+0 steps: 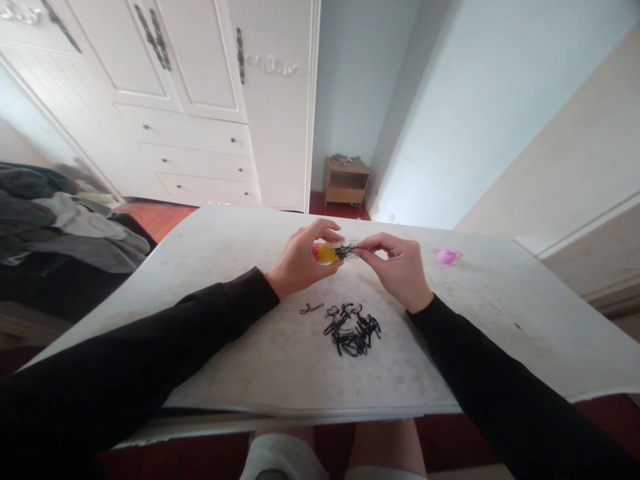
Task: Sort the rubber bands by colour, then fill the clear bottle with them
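My left hand (305,259) is wrapped round a small yellow and pink container (327,253), lying on its side with its mouth toward the right. Thin black bands show at that mouth. The fingertips of my right hand (395,263) are pinched together there, on what seems to be one of the dark bands; the exact hold is too small to make out. Below the hands, a loose pile of black elastic hair ties (353,330) rests on the white tabletop (225,373). One single band (311,308) lies apart, left of the pile.
A shiny pink object (449,256) lies on the table to the right. Beyond the far edge stand a white wardrobe (200,147) and a small wooden cabinet (346,193). Dark and grey clothes (75,227) are heaped at the left.
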{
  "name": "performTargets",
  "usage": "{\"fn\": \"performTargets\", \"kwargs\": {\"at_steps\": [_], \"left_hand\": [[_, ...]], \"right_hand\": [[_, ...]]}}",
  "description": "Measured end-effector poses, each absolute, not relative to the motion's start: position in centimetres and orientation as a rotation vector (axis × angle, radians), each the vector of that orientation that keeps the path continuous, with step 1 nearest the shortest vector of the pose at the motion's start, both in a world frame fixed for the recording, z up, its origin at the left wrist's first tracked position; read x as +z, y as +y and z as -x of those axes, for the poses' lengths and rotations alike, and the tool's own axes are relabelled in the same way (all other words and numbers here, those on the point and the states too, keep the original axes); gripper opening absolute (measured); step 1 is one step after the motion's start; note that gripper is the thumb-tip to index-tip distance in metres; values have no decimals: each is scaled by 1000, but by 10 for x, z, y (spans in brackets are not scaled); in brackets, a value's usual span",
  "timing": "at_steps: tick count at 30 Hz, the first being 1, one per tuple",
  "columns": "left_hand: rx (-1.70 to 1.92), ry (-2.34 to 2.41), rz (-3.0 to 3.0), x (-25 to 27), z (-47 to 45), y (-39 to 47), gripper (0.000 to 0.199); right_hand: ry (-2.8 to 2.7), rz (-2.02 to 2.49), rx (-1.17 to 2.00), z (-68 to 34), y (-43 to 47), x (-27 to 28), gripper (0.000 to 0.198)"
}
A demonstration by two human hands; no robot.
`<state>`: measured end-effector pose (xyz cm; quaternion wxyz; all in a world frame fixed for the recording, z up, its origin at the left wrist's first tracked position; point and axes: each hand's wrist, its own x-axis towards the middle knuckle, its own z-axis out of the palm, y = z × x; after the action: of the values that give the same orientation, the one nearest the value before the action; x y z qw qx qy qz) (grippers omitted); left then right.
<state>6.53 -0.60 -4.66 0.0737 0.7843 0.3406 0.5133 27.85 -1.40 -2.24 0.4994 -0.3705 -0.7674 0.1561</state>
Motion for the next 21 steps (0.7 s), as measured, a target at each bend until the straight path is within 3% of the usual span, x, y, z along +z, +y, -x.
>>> {"fn": "performTargets", "kwargs": {"at_steps": [9, 21], "left_hand": [[1583, 905, -2282, -47, -65, -4, 45], [1635, 835, -2277, -46, -65, -5, 48]], "right_hand": [[-1834, 828, 309, -278, -16, -22, 6], [-2007, 781, -4, -281, -23, -11, 12]]}}
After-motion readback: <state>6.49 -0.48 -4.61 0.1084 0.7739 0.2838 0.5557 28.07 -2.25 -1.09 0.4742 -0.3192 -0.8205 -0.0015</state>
